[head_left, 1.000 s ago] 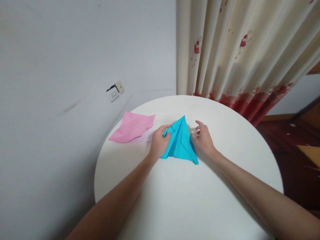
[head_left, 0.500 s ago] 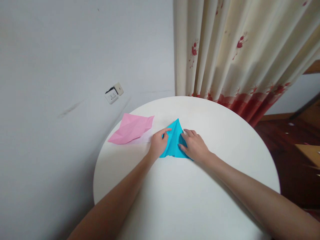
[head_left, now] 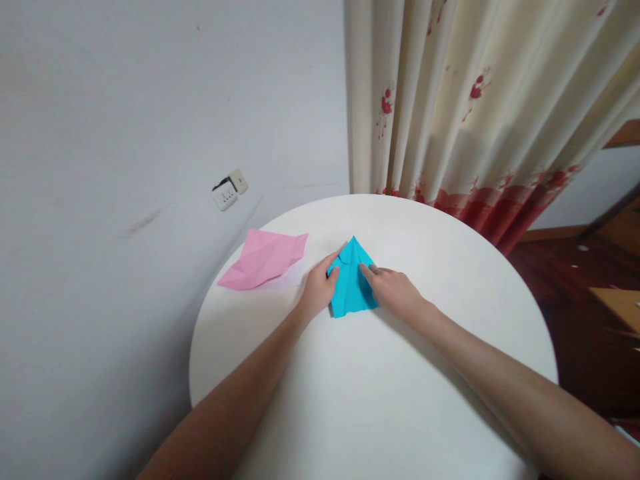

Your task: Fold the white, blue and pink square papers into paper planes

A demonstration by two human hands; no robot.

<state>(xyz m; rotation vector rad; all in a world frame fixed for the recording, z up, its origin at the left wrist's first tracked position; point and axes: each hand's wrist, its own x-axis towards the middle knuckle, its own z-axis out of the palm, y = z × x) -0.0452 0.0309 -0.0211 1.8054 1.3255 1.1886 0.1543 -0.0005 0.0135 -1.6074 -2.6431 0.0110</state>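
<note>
A blue sheet of folding paper (head_left: 351, 287) lies on the white table between my hands, its pointed tip facing away from me and creases running down its middle. My left hand (head_left: 319, 285) grips the paper's left edge, thumb on top and fingers partly hidden behind it. On the right side, my right hand (head_left: 393, 287) has its fingertips on the paper near the right edge; its thumb is hidden, and the fingers are closed together at the sheet.
A creased pink paper (head_left: 267, 257) lies at the table's left side, over a pale sheet. The round white table (head_left: 450, 267) stands by a wall with a socket (head_left: 225, 195). A patterned curtain (head_left: 450, 120) hangs behind the table.
The blue paper's outline has become narrower at the base and turned slightly. My right hand's fingers have come from spread beside the sheet onto its right part; my left hand has taken its edge.
</note>
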